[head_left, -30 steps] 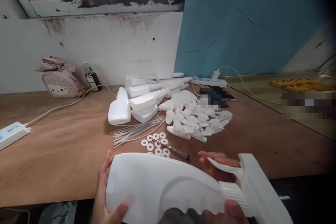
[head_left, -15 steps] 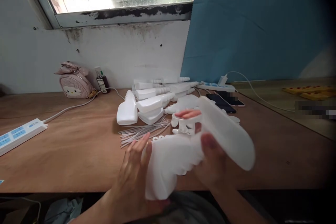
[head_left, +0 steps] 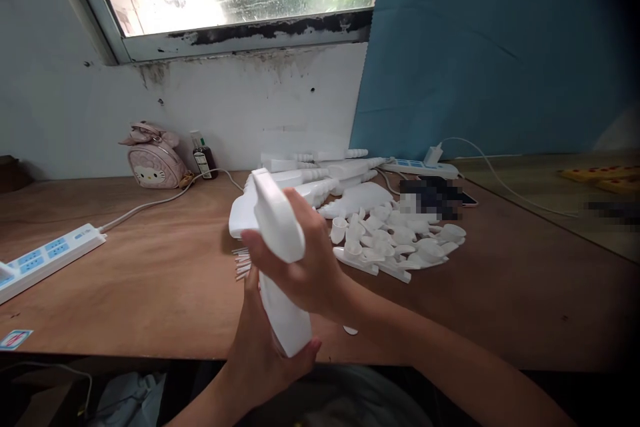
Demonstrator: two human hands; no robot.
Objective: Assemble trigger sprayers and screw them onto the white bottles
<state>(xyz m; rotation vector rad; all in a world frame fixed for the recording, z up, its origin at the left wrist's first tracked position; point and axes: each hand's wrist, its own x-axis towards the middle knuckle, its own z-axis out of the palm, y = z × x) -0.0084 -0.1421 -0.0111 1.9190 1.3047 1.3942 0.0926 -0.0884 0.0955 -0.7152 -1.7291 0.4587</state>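
A white plastic spray bottle is held between my hands, tilted above the table's front. My left hand cups its lower body from the left and below. My right hand is wrapped round the upper part, just under the long white sprayer head. The bottle's neck is hidden by my right fingers. Behind my hands lie several thin white tubes, partly covered. Several white bottles lie heaped beyond. To the right spreads a pile of small white plastic sprayer parts.
On the left stand a white power strip, a pink bag and a dark bottle. At the back right are another power strip, a charging cable and phones. A small white piece lies near the front edge.
The spray bottle has turned more upright and moved left, its sprayer head swinging from the right to the upper left. My right hand moved left and up with it, uncovering the parts pile.
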